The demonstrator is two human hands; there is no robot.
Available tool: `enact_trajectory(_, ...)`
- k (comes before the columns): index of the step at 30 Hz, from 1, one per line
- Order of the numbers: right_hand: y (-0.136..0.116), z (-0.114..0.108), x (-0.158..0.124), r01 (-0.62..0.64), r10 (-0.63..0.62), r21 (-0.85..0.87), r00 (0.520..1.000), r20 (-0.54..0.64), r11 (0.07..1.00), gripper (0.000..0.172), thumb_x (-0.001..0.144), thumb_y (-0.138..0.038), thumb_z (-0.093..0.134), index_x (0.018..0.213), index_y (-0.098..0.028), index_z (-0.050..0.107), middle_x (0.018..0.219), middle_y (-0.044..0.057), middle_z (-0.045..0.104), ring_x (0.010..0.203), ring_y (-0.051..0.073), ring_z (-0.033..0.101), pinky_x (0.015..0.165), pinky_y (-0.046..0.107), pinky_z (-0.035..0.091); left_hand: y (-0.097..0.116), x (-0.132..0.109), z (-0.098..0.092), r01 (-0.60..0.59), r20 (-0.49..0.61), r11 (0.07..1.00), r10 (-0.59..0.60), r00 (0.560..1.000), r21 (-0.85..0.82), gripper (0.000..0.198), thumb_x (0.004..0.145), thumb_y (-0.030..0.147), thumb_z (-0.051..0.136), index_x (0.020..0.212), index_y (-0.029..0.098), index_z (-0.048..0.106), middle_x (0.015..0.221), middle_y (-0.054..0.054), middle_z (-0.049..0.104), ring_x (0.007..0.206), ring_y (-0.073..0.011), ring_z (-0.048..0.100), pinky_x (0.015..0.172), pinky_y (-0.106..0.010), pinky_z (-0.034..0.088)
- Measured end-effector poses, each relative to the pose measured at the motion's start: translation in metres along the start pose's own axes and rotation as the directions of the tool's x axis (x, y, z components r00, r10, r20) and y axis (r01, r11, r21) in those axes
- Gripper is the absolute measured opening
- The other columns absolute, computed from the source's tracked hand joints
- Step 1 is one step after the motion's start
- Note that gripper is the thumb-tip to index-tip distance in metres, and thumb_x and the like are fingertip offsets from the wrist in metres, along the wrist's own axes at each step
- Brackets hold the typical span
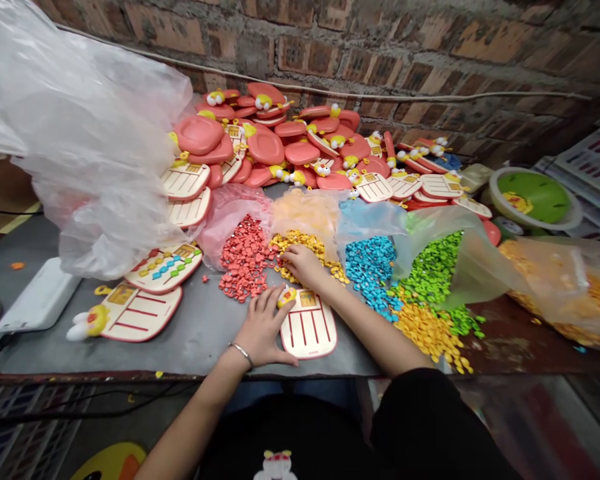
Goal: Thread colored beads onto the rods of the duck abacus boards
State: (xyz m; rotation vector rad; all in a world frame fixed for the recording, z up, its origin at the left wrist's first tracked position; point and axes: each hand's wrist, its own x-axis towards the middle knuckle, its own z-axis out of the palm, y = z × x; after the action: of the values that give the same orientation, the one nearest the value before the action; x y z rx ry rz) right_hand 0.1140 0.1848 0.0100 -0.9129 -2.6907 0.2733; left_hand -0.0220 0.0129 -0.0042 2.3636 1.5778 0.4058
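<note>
In the head view, a cream board [310,327] with red slots and a small yellow duck head lies flat on the table in front of me. My left hand [266,325] grips its left side, thumb at the bottom corner and fingers up by the duck head. Across the board reaches my right arm. My right hand [303,263] is at the heap of small yellow pieces [305,240], fingers bent together and touching it; what is between the fingertips is hidden. Heaps of red pieces [245,260] and blue pieces [373,267] flank the yellow one.
Green pieces [435,267] and more yellow pieces [425,333] spread to the right. Coral-backed boards [265,143] pile against the brick wall [380,47]. At left lie a filled board [165,267], another slotted board [140,313], a white power bank [40,297] and plastic bags [115,167].
</note>
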Motion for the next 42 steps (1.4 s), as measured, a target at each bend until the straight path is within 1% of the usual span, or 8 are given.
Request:
enact_trajectory(7, -0.012, 0.010, 0.019, 0.014, -0.009, -0.172, 0.999, 0.034, 0.985, 0.015, 0.094, -0.018, 0.054, 0.098, -0.014, 0.067, 0.099, 0.014, 0.064, 0.095, 0.025, 0.053, 0.081, 0.035, 0.040, 0.000, 0.000, -0.001, -0.010, -0.001, 1.000, 0.010, 1.000, 0.016, 0.114, 0.052, 0.089, 0.060, 0.140, 0.019, 0.046, 0.155, -0.021, 0.025, 0.137, -0.0424, 0.025, 0.108, -0.058, 0.019)
enact_trajectory(12, -0.003, 0.001, 0.005, 0.027, -0.012, 0.181, 0.996, -0.083, 0.983, 0.016, 0.090, -0.009, 0.053, 0.086, -0.016, 0.066, 0.091, 0.008, 0.063, 0.085, 0.018, 0.057, 0.076, 0.029, 0.045, -0.001, -0.001, -0.002, -0.010, 0.012, 1.000, 0.010, 1.000, 0.023, 0.114, 0.052, 0.089, 0.060, 0.140, 0.019, 0.046, 0.156, -0.020, 0.024, 0.137, -0.0429, 0.024, 0.108, -0.057, 0.019)
enact_trajectory(18, 0.012, -0.028, -0.055, 0.028, 0.184, 0.564, 0.931, -0.314, 0.825, 0.007, 0.088, -0.020, 0.061, 0.088, -0.019, 0.067, 0.097, 0.008, 0.069, 0.094, 0.020, 0.065, 0.082, 0.032, 0.052, -0.001, 0.000, -0.001, 0.003, 0.045, 0.999, -0.005, 0.999, 0.044, 0.119, 0.049, 0.088, 0.063, 0.144, 0.020, 0.041, 0.156, -0.019, 0.024, 0.138, -0.0436, 0.023, 0.108, -0.057, 0.019)
enact_trajectory(25, 0.014, -0.036, -0.117, -0.173, 0.370, 0.528, 0.881, -0.294, 0.832, 0.011, 0.090, -0.028, 0.060, 0.087, -0.020, 0.068, 0.088, 0.006, 0.071, 0.084, 0.020, 0.066, 0.073, 0.033, 0.054, 0.001, 0.000, -0.004, -0.010, 0.036, 0.999, 0.008, 0.999, 0.046, 0.117, 0.048, 0.083, 0.070, 0.144, 0.022, 0.042, 0.155, -0.015, 0.030, 0.136, -0.0438, 0.024, 0.106, -0.058, 0.023)
enact_trajectory(30, 0.001, -0.022, -0.124, -0.100, 0.214, 0.454, 0.954, -0.208, 0.886, 0.012, 0.093, -0.024, 0.056, 0.090, -0.021, 0.068, 0.096, 0.007, 0.071, 0.092, 0.021, 0.065, 0.084, 0.039, 0.052, 0.000, 0.001, -0.005, -0.027, 0.028, 0.999, 0.026, 0.999, 0.034, 0.112, 0.052, 0.082, 0.069, 0.143, 0.022, 0.043, 0.153, -0.013, 0.035, 0.135, -0.0435, 0.026, 0.106, -0.058, 0.024)
enact_trajectory(33, -0.003, -0.016, -0.122, -0.061, 0.141, 0.343, 0.967, -0.214, 0.937, 0.016, 0.093, -0.021, 0.054, 0.086, -0.021, 0.068, 0.097, 0.009, 0.070, 0.095, 0.023, 0.060, 0.085, 0.042, 0.050, 0.001, 0.002, -0.007, -0.029, 0.012, 0.999, 0.028, 1.000, 0.034, 0.112, 0.052, 0.080, 0.070, 0.143, 0.022, 0.042, 0.152, -0.012, 0.038, 0.136, -0.0427, 0.027, 0.106, -0.056, 0.025)
enact_trajectory(38, -0.008, -0.023, -0.136, -0.058, 0.118, 0.331, 0.979, -0.164, 0.942, 0.015, 0.093, -0.020, 0.054, 0.084, -0.021, 0.066, 0.085, 0.007, 0.066, 0.085, 0.022, 0.057, 0.078, 0.037, 0.049, 0.002, 0.003, -0.008, -0.002, 0.008, 0.999, 0.002, 1.000, 0.039, 0.116, 0.049, 0.081, 0.071, 0.143, 0.019, 0.042, 0.151, -0.013, 0.040, 0.135, -0.0416, 0.030, 0.105, -0.053, 0.026)
enact_trajectory(42, -0.019, -0.021, -0.143, -0.130, 0.203, 0.445, 0.972, -0.121, 0.886, 0.009, 0.091, -0.021, 0.058, 0.097, -0.021, 0.065, 0.088, 0.006, 0.068, 0.083, 0.020, 0.061, 0.075, 0.034, 0.049, 0.002, 0.003, -0.007, 0.000, 0.022, 1.000, -0.001, 1.000, 0.017, 0.121, 0.048, 0.081, 0.071, 0.146, 0.018, 0.037, 0.151, -0.013, 0.039, 0.136, -0.0403, 0.029, 0.106, -0.051, 0.025)
